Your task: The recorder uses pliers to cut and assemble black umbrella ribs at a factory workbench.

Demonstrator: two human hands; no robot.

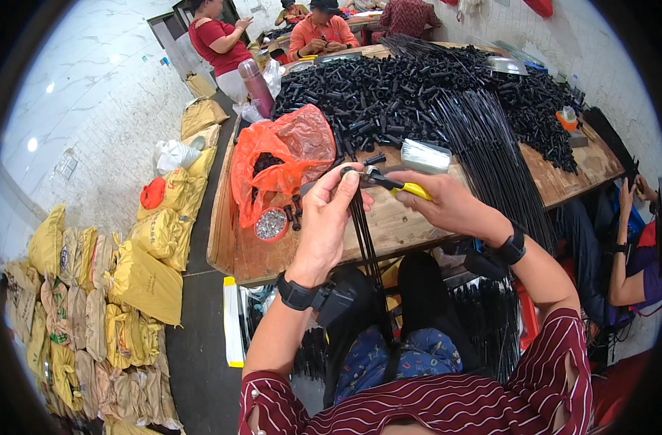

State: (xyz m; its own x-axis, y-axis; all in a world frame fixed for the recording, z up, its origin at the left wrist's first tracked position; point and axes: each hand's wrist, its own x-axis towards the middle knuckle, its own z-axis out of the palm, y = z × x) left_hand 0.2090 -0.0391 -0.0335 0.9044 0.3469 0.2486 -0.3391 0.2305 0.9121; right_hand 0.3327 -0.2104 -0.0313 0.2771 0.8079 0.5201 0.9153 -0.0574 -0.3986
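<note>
Thin black flexible rods (pixel 363 235), a small bundle: upper ends at the left hand, lengths hanging past the desk's front edge and down between the person's knees. Such long pieces presumably hang there to stay in line and leave the work space free.

Largest item: the brown wooden desk (pixel 418 221), its near strip mostly bare, likely kept so for the hands. Across its far side, a heaped mass of short black tubular parts (pixel 367 94); bulk stock, apparently, set back but reachable. To the right, a long sheaf of straight black rods (pixel 490 152) lies lengthwise toward the near edge, probably to keep the lengths parallel and easy to draw from.

Left of centre, a crumpled red plastic bag (pixel 309 138) gapes, dark parts inside. Left grip (pixel 326 210): thumb and fingers pinch the rods near their top, presumably to steady that end. Right grip (pixel 447 204): fingers wrapped round the handles of small yellow-and-black metal pliers (pixel 410 190), nose pointed at the left fingertips. Cannot tell whether the pliers' jaws meet anything.

Just beyond, a clear plastic box with pale contents (pixel 426 156). Smallest: a round red-rimmed tub (pixel 281 237) of tiny silvery pieces, near the left wrist, likely for short reaches.
</note>
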